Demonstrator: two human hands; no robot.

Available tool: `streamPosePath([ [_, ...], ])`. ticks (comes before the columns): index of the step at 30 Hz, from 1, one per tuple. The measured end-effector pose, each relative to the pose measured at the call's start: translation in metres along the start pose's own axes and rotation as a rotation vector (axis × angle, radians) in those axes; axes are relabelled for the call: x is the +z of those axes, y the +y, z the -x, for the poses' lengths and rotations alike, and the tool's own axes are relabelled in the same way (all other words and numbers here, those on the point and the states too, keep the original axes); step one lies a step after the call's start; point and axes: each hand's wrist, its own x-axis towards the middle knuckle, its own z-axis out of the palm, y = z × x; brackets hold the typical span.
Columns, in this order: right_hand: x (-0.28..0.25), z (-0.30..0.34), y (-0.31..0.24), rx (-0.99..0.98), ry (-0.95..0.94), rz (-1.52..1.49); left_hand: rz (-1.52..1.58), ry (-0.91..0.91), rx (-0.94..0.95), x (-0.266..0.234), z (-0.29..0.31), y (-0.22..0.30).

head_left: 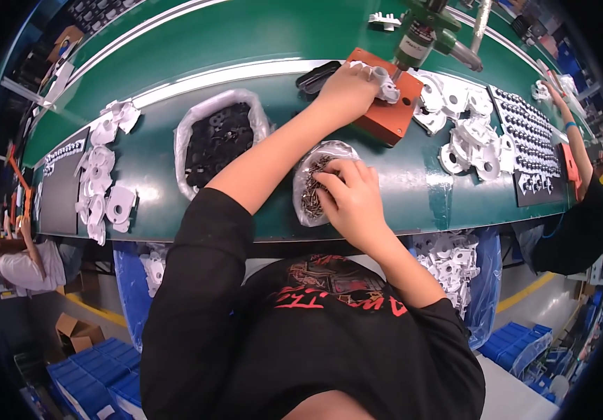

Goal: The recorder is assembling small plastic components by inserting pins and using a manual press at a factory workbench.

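My left hand (348, 91) is closed on a white plastic part (387, 89), which rests on an orange block (383, 126). Just above that part is the tip of a green power screwdriver (417, 43). My right hand (352, 194) reaches into a plastic-lined container (302, 170) of small metal screws (313, 203). Its thumb and index finger pinch together among the screws; what sits between the fingertips is too small to make out. A black object (317, 77) lies beside the orange block, next to my left wrist.
Left of my forearm stands a lined container (182, 150) of small black parts. White plastic parts (480, 143) lie right of the block, more (96, 171) at far left. A tray (525, 133) holds rows of black-and-white pieces. Co-workers sit at both sides; one's arm (566, 112) reaches in.
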Motion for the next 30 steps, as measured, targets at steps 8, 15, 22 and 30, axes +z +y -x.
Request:
streamPosePath([
  [8,0.005,-0.001,-0.004,-0.026,0.041,0.043,-0.042,-0.024,-0.042,-0.013,0.021,-0.001],
  [15,0.007,-0.003,-0.003,-0.025,0.055,0.053,0.496,0.088,-0.308,-0.083,0.062,-0.012],
  [22,0.008,-0.003,-0.004,0.016,0.114,0.034,0.064,-0.772,-0.831,-0.206,0.148,-0.043],
  [30,0.006,-0.003,-0.003,0.006,0.049,0.079,0.009,-0.525,-0.717,-0.183,0.184,-0.042],
])
